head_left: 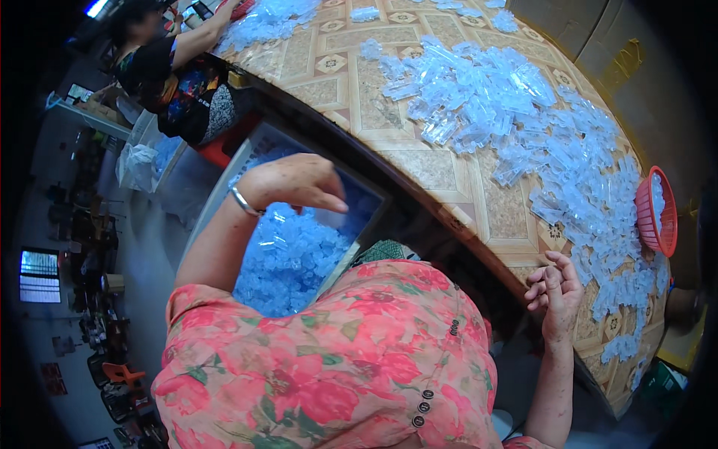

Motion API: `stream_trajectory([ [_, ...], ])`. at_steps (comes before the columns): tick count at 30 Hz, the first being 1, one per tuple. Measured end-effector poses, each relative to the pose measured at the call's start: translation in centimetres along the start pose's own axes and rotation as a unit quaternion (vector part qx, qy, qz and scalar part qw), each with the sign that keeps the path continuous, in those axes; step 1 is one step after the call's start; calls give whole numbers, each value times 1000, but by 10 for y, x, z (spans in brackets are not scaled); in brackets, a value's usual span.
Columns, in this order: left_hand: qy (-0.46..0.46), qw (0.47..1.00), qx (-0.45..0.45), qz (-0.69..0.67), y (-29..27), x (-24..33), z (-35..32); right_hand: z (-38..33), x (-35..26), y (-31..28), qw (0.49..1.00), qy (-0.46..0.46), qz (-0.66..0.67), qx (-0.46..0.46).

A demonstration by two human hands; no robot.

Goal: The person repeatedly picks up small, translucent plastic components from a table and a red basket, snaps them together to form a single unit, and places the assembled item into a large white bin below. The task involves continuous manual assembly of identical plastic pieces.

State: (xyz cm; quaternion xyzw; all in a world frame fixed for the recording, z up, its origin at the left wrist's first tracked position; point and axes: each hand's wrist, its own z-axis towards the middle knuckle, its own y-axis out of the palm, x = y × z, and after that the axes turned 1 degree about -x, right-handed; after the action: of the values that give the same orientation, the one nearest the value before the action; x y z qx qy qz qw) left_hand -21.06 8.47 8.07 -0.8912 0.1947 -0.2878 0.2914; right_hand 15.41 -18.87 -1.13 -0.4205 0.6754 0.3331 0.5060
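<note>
My left hand (pixel 295 182), with a silver bangle on the wrist, hovers palm down over a grey bin (pixel 224 187) full of small clear plastic pieces (pixel 288 258); its fingers are loosely spread and I see nothing in them. My right hand (pixel 555 290) rests at the near edge of the patterned table (pixel 456 179), fingers curled, right beside a big heap of clear plastic pieces (pixel 553 142). Whether it holds a piece is unclear.
A red plastic basket (pixel 657 212) with some pieces stands at the table's right end. Another person (pixel 176 67) sits at the far left end with a second heap of pieces (pixel 265 22). Cardboard boxes (pixel 598 37) stand behind the table.
</note>
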Motion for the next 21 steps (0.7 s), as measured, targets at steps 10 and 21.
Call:
stream_trajectory([
  [10,59,830,551,69,-22,-32,113,-2,4,1,999,-18,-15,22],
  [21,74,770,627,92,-25,-32,152,-6,9,4,997,-48,-20,61],
])
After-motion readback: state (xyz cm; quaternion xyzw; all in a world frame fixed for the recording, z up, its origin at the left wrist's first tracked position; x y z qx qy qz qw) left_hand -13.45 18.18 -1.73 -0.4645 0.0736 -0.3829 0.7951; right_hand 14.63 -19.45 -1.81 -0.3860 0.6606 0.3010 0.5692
